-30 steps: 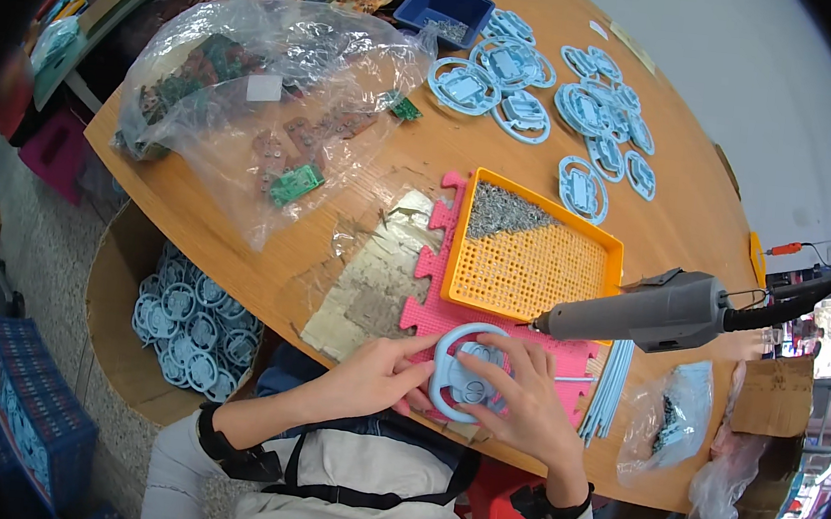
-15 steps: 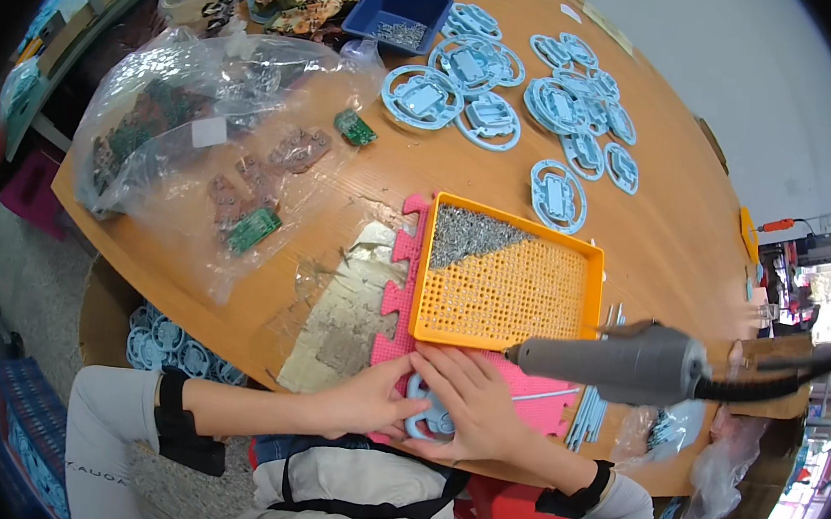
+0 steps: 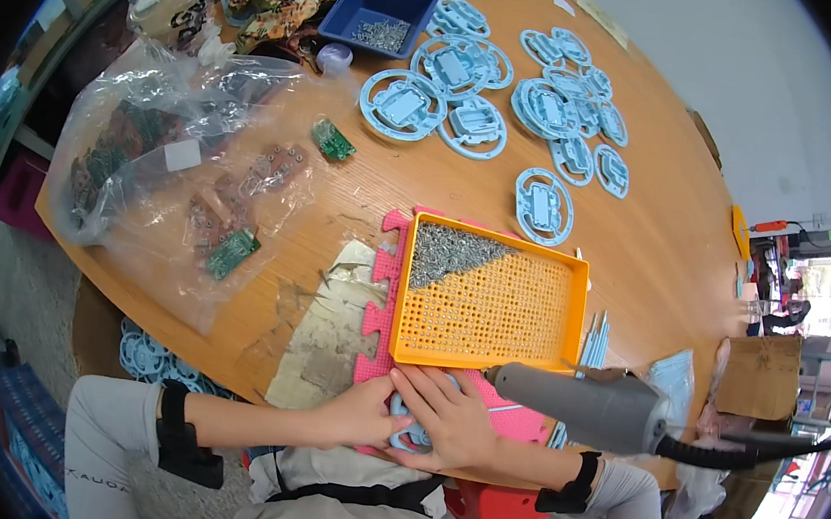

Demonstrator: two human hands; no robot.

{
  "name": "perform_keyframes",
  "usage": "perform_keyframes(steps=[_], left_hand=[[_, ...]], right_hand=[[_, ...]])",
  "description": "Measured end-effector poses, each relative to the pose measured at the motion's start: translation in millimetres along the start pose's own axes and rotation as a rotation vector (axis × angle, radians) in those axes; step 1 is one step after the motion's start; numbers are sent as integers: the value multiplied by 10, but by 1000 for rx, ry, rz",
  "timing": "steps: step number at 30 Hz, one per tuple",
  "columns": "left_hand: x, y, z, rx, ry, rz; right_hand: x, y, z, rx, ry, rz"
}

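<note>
Both my hands are at the table's near edge, on a light-blue round plastic part (image 3: 408, 439) like a toy steering wheel. My left hand (image 3: 361, 414) grips its left side, with the thumb against the rim. Across the top of the part lies my right hand (image 3: 448, 418), its fingers together and curled over it, hiding most of it. A grey electric screwdriver (image 3: 577, 405) hangs just above and to the right of my right hand, held by neither hand. Directly beyond my hands is a yellow tray (image 3: 486, 362) with a perforated grid and loose screws (image 3: 451, 255) heaped in its far left corner.
A pink foam mat (image 3: 379, 346) lies under the tray. Farther back are several light-blue wheel parts (image 3: 402, 105) and a blue bin (image 3: 379, 16) of screws. Clear plastic bags (image 3: 181, 152) with green circuit boards (image 3: 233, 254) cover the left. Thin light-blue rods (image 3: 595, 342) lie right of the tray.
The whole view has shifted, so the tray and table sit slightly lower and farther left. My right hand now covers more of the part. Both hands stay on it.
</note>
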State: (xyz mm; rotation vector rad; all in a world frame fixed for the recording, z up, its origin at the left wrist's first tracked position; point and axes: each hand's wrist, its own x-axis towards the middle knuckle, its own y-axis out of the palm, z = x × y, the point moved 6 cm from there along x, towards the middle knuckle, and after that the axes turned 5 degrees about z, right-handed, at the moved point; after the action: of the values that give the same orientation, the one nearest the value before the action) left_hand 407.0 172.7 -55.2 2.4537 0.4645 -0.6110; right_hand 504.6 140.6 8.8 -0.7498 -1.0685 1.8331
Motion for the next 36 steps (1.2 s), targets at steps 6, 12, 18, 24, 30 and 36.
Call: perform_keyframes(steps=[6,12,18,24,30,36], left_hand=[[-74,27,-122,62,125,64],[-635,208,-481,855,476,-77],[-580,468,-748,1017,1022,-260],[-514,544,-790,943,1199,-212],[-391,655,-815,1165,1262,-68],[-106,787,-543,1647,1358,91]], right_hand=[[-276,-128,-226,598,153,-159],[-799,-265,-87,277,259,-152],[-779,-322,-27,188,159,-343],[-859,-369,-32,176,175,-368],[-1077,-539,-321,606,431,-305],[-561,-859,-413,516,402,-799]])
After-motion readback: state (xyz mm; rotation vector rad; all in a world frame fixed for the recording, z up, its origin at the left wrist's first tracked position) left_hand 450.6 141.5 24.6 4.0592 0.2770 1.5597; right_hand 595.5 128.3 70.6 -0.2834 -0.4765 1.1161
